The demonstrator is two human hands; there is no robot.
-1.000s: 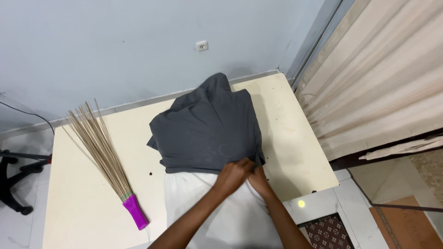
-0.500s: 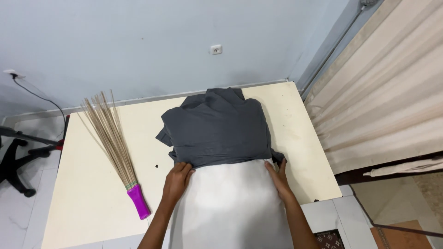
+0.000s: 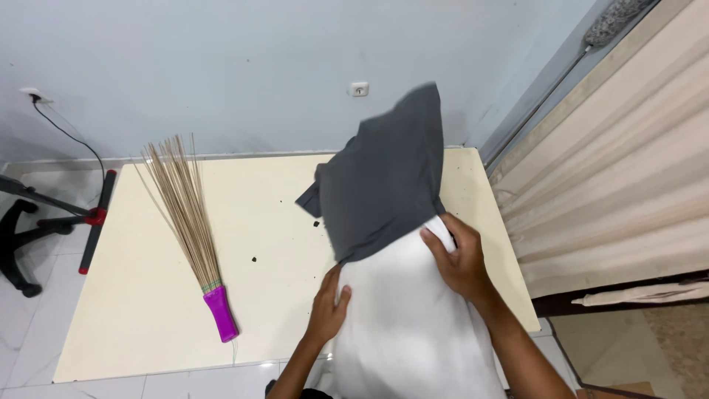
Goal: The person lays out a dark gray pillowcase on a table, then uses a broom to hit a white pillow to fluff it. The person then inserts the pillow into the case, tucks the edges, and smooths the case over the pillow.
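A white pillow stands tilted up from the cream mat, its upper end inside a dark grey pillowcase that rises above the mat. My left hand presses the pillow's left edge just below the grey hem. My right hand grips the pillow's upper right corner where the grey cloth ends.
A stick broom with a purple handle lies on the mat to the left. Small dark specks dot the mat. A beige curtain hangs on the right. A black stand with a red-tipped bar lies on the tiled floor at far left.
The pillow and grey pillowcase have been lifted from lying flat to standing up. My hands went from meeting at the middle to the pillow's two sides, the right one higher.
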